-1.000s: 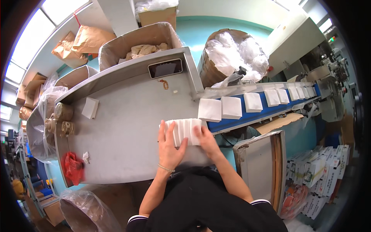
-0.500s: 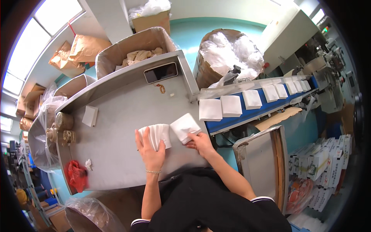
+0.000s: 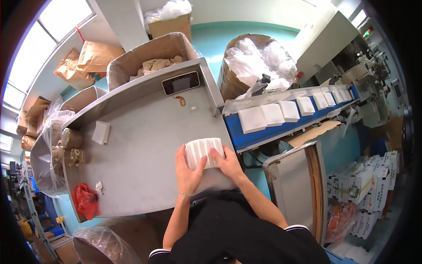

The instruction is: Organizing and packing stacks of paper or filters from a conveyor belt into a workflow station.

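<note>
A row of white folded napkins (image 3: pixel 203 148), standing on edge side by side, is held between my two hands over the near right part of the metal table (image 3: pixel 140 163). My left hand (image 3: pixel 189 174) is closed on its left end, thumb on the near side. At the right end my right hand (image 3: pixel 227 163) grips it, thumb over the near top edge. More flat white napkins (image 3: pixel 252 120) lie in a row, some overlapping, on the blue conveyor belt (image 3: pixel 235 137) to the right. A separate white folded piece (image 3: pixel 101 132) rests at the table's left.
A phone (image 3: pixel 180 83) and a brown beaded string (image 3: pixel 180 101) lie at the table's far side, by its raised rim. Red plastic (image 3: pixel 85 200) sits at the near left corner. Beyond stand a carton (image 3: pixel 154 57) and a bin of clear plastic (image 3: pixel 259 61). A framed panel (image 3: pixel 294 189) is at the right.
The napkin row has moved right, and my left hand with it. My right hand, which held a separate flat napkin beside it, now grips the row's right end. The napkins on the belt have shifted.
</note>
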Motion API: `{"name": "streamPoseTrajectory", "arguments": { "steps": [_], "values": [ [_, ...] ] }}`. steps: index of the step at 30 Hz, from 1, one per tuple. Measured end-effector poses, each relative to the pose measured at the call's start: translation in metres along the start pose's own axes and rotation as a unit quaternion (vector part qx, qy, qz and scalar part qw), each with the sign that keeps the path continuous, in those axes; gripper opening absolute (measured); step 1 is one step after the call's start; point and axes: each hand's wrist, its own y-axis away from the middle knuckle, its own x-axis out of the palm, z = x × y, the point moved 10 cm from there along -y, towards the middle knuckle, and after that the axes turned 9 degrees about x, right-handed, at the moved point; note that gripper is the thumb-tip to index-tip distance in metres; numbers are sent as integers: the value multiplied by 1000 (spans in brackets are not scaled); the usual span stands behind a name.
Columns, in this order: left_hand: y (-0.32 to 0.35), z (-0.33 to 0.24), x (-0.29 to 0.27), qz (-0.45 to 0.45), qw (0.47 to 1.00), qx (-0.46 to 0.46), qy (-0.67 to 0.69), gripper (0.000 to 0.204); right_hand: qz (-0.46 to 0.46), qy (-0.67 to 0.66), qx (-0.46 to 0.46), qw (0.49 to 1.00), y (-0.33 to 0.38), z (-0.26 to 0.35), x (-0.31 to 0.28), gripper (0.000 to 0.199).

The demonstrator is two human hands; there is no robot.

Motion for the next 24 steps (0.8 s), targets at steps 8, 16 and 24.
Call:
{"name": "streamPoseTrajectory", "arguments": {
  "steps": [8,16,24],
  "values": [
    [5,8,2,9,1000,27,-11,89,56,-321,198,924,-5,-68,-11,32],
    [2,11,26,60,996,17,61,87,80,-218,114,966,-19,-38,5,49],
    [1,12,24,38,996,41,66,100,192,-338,172,905,-8,-41,34,48]
  ]
}}
